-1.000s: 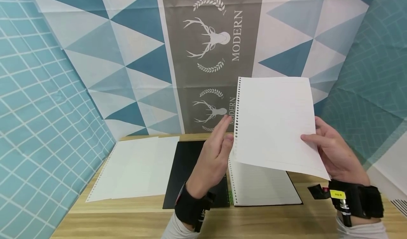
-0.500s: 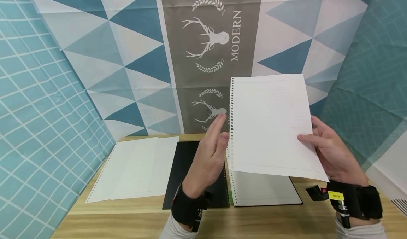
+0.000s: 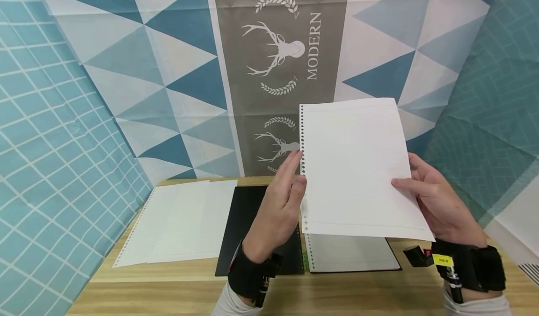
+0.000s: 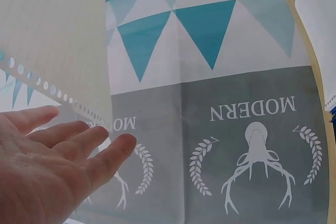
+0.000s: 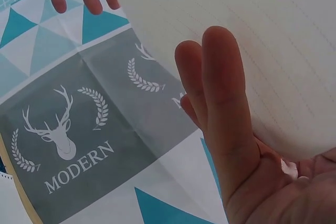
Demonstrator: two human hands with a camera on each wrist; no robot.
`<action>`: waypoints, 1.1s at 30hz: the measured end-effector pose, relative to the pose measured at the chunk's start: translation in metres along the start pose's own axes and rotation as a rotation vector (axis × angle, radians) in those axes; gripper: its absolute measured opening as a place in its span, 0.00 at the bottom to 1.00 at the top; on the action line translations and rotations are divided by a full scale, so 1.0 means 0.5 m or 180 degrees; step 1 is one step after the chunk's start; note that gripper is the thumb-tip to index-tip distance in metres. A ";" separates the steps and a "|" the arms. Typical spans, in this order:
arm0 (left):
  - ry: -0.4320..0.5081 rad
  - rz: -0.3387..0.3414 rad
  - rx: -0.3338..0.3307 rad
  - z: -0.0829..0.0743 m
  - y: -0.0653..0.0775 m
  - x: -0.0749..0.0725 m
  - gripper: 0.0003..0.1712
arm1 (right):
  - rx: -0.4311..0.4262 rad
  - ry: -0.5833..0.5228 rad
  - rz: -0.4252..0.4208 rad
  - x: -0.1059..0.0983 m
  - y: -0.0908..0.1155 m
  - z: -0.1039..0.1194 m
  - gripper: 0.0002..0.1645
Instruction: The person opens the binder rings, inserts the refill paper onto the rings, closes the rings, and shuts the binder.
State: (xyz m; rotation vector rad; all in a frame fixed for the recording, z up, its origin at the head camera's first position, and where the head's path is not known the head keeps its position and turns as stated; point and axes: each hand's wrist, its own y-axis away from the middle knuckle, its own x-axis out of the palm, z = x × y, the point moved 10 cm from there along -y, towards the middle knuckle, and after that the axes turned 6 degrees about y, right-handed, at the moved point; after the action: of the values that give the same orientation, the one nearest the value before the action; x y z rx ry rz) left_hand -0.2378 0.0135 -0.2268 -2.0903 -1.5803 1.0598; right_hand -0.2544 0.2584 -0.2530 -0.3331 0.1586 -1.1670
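A white hole-punched loose-leaf sheet [image 3: 353, 166] stands raised above the table, its row of holes along the left edge. My right hand [image 3: 442, 199] pinches its right edge, thumb on the front face and fingers behind. In the right wrist view the fingers [image 5: 223, 72] show behind the lined paper [image 5: 283, 66]. Straight-fingered, my left hand [image 3: 278, 204] is held upright with its palm toward the punched edge. The left wrist view shows the left fingertips [image 4: 126, 145] right at the row of holes of the sheet [image 4: 52, 35].
An open binder lies on the wooden table [image 3: 177, 292], its black cover [image 3: 244, 222] to the left and lined pages [image 3: 353, 255] to the right. Overlapping loose sheets [image 3: 177, 222] lie at the left. A patterned cloth [image 3: 278, 73] hangs behind the table.
The sheet has moved left and its lower left corner has come down, bringing its punched edge up to my left fingers. My right hand shifts slightly left with it; the left hand stays nearly still.
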 end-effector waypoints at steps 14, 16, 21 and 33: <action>-0.0032 0.0021 -0.0056 0.001 -0.001 0.003 0.31 | 0.0085 0.0033 0.0018 0.007 -0.004 -0.005 0.33; -0.0019 0.0015 -0.0078 -0.004 -0.001 0.002 0.30 | 0.0103 0.0042 0.0017 0.007 -0.004 -0.006 0.33; 0.0110 0.0020 -0.0143 -0.037 -0.002 -0.003 0.29 | 0.0154 0.0162 -0.0045 0.004 -0.004 -0.010 0.33; -0.0056 0.0016 -0.0094 0.023 -0.004 0.002 0.31 | 0.0337 0.0390 -0.0110 -0.002 -0.007 -0.027 0.35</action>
State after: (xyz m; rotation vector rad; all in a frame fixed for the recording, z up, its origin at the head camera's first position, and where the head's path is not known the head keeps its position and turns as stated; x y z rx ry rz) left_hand -0.2472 0.0133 -0.2335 -2.1106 -1.6093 1.0658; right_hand -0.2618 0.2556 -0.2644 -0.1717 0.1978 -1.2255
